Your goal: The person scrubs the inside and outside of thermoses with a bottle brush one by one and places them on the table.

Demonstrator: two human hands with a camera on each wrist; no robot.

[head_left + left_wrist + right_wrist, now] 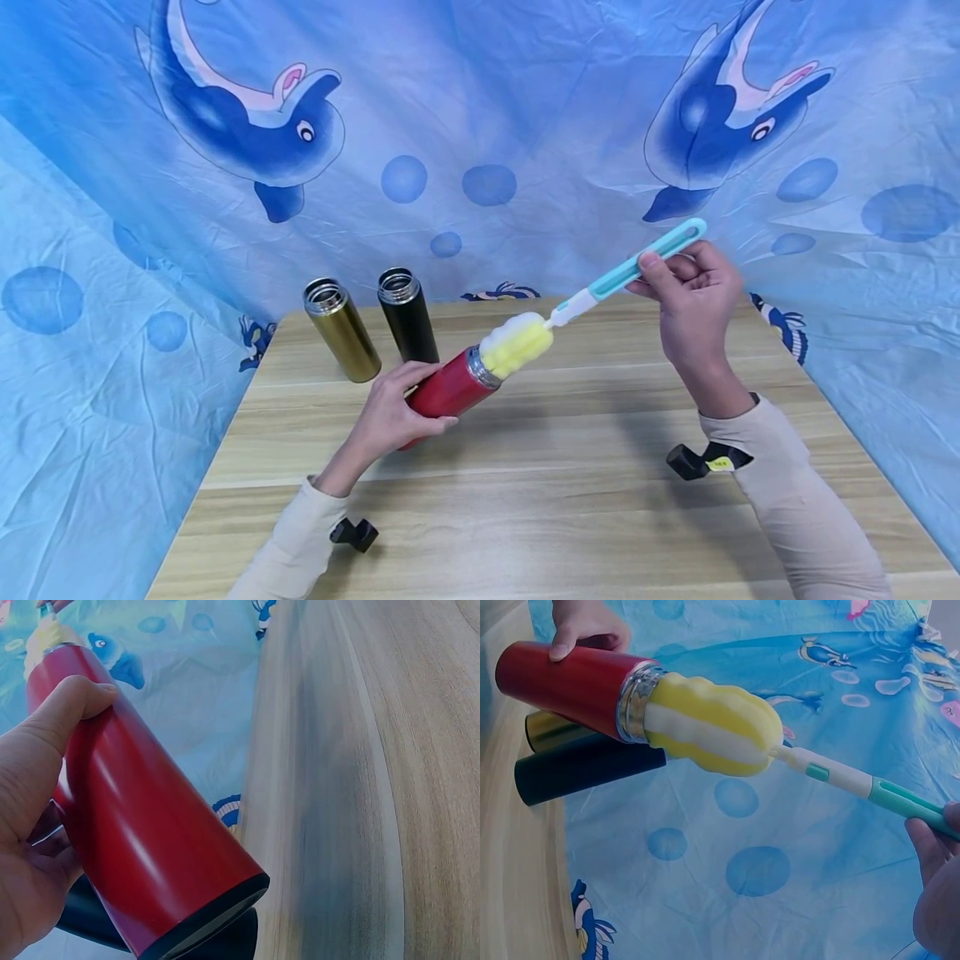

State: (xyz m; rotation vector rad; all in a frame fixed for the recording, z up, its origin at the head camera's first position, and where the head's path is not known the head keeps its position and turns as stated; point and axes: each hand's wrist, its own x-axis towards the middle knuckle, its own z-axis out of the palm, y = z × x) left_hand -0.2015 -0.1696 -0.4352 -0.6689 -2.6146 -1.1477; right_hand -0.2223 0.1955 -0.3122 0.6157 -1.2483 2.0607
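My left hand [397, 408] grips a red vacuum flask [450, 387] round its body, tilted with its steel-rimmed mouth up toward the right. In the right wrist view a bottle brush [712, 724] with a yellow and white sponge head reaches into that mouth; most of the sponge shows outside, and its tip is hidden within. My right hand [693, 292] pinches the brush's turquoise and white handle [626, 273] between thumb and fingers, up and to the right of the flask. The left wrist view shows the thumb [75, 701] lying across the red body, near the mouth.
Behind the red flask, a gold flask [343, 333] and a black flask [407, 315] stand uncapped on the wooden table [570, 500]. A blue curtain [480, 108] with dolphin prints hangs behind the table and along its sides.
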